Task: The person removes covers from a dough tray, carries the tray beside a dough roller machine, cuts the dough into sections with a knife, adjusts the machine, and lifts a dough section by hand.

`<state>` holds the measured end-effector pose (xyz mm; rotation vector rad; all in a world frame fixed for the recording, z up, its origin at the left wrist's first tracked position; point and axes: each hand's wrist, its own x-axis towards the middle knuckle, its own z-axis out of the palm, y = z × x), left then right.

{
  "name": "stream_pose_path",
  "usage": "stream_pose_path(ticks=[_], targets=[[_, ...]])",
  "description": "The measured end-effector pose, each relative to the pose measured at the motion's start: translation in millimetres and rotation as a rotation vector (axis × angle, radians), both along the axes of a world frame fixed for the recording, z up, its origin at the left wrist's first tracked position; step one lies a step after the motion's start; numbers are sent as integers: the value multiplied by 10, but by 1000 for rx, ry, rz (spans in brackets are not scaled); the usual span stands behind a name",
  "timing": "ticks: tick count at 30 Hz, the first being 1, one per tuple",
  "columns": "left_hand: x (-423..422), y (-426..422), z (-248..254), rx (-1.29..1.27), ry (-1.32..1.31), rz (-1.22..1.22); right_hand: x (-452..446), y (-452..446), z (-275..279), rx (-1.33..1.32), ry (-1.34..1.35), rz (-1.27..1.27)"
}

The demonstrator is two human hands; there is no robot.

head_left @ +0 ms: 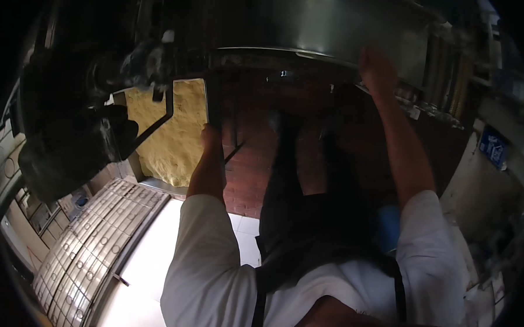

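Head view, only one: yellow slab, lumpy, matte, dough-like, roughly rectangular, sits in an upright-looking frame at ten o'clock of centre; long axis runs about twelve to six. It lies at nine o'clock from the left hand, right beside it; left is clearly nearer, right hand is well apart, up at two o'clock. Left hand is at the straight dark edge strip bordering the slab, fingers partly curled, looks like contact; grip and how far open, cannot tell. Right hand looks bunched, dim, against the lower edge of the big curved grey brushed-metal panel at twelve to one; whether it touches or holds anything, cannot tell. Black bent metal rod crosses in front of the slab. Seven to eight o'clock: pale metal lattice panel with small rings, bars in a grid. Floor is red-brown, small tiles, with glossy white tile at seven. Ridged tan hose-like tube at two; blue-and-white rectangular label at three; blue plastic-looking item at four to five, material unsure.
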<state>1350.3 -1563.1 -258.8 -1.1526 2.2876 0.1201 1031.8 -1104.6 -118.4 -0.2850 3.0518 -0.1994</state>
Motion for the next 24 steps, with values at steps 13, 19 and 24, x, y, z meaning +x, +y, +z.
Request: stream_pose_path(ticks=[13, 19, 24], targets=[[328, 181, -59, 19, 170, -50, 39, -1, -124, 151, -58, 17], [475, 229, 9, 122, 341, 63, 60, 112, -207, 142, 42, 113], [1302, 130, -264, 398, 565, 223, 101, 218, -308, -32, 175, 227]])
